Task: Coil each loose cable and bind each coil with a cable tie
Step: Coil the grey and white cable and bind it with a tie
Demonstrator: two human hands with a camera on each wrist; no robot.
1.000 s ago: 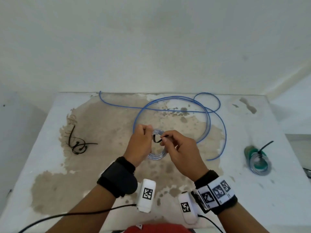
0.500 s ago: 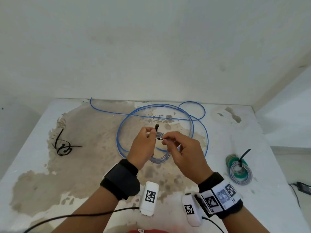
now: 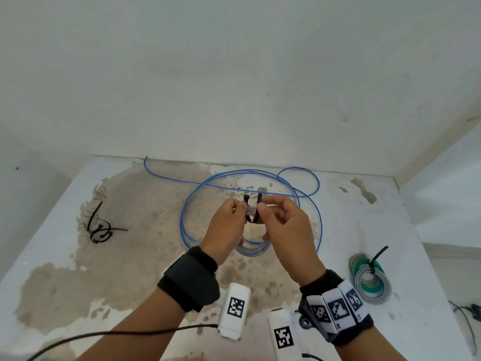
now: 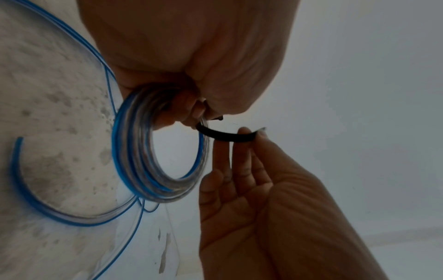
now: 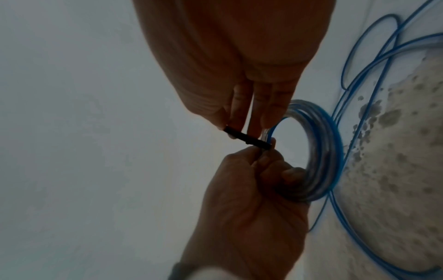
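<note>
- Black cable tie [image 3: 252,214] is looped under the top strands of the clear-and-blue coil [image 3: 252,250], both ends sticking up, not joined.
- Coil is held up off the table [image 3: 52,256], roughly mid-table, hanging between the two hands.
- Left hand [image 3: 226,230]: fingers curled round the coil's top, pinching the strands and the tie's head end [image 4: 217,118].
- Right hand [image 3: 285,231]: thumb and index pinch the tie's free end [image 5: 230,130]; the other fingers are loosely extended beside the coil.
- Loose blue cable [image 3: 320,220] lies in big loops on the table under and behind the hands, one tail running to the far-left edge by the wall [image 3: 234,74].
- Spare black ties [image 3: 100,229] lie left, well apart from the hands and short of the left edge.
- Bound coils, green and grey [image 3: 371,278], sit right, near the right edge, a tie tail sticking up.
- Bare tabletop near-left and far-right of the hands; wall closes the far side.
</note>
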